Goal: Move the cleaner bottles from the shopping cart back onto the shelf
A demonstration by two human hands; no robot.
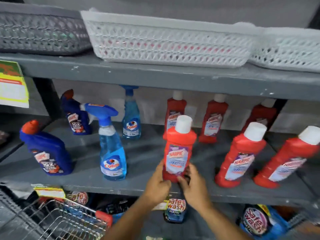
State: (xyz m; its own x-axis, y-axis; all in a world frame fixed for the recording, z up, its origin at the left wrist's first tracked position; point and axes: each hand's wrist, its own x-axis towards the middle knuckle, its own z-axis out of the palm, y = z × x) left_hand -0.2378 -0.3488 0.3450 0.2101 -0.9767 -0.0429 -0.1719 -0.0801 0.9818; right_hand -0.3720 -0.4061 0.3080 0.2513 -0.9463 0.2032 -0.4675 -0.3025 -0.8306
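A red cleaner bottle with a white cap stands upright near the front of the grey shelf. My left hand grips its base from the left, and my right hand grips it from the right. Two more red bottles stand to its right, and three red ones stand in the back row. Blue spray bottles and dark blue bottles stand to the left. The wire shopping cart is at the bottom left; its contents are not visible.
Above, a higher shelf carries a dark basket and white baskets. Below, detergent pouches fill the lower shelf. Yellow price tags hang at the left.
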